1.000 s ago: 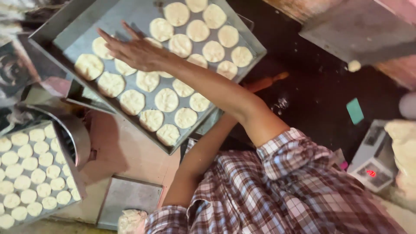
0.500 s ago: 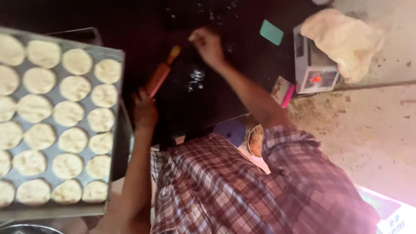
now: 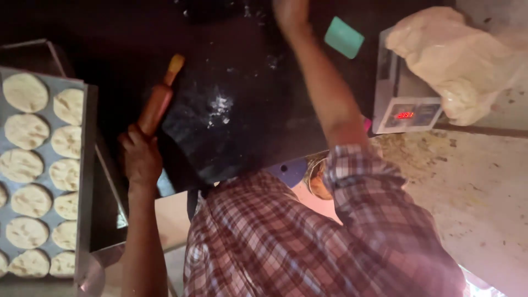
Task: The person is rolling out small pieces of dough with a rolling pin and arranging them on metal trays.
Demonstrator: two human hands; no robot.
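Dark worktop point(image 3: 236, 126), right hand point(image 3: 290, 14) cropped

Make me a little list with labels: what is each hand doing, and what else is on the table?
left hand: wrapped around the handle of a wooden rolling pin
right hand: stretched far over the dark worktop, near a teal scraper; grip unclear
tray: rows of flat dough rounds
scale: red display lit, dough lump on top

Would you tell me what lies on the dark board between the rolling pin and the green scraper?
In the head view, only bare dark board lies between the rolling pin and the green scraper, dusted with white flour patches; the right forearm crosses just before the scraper.
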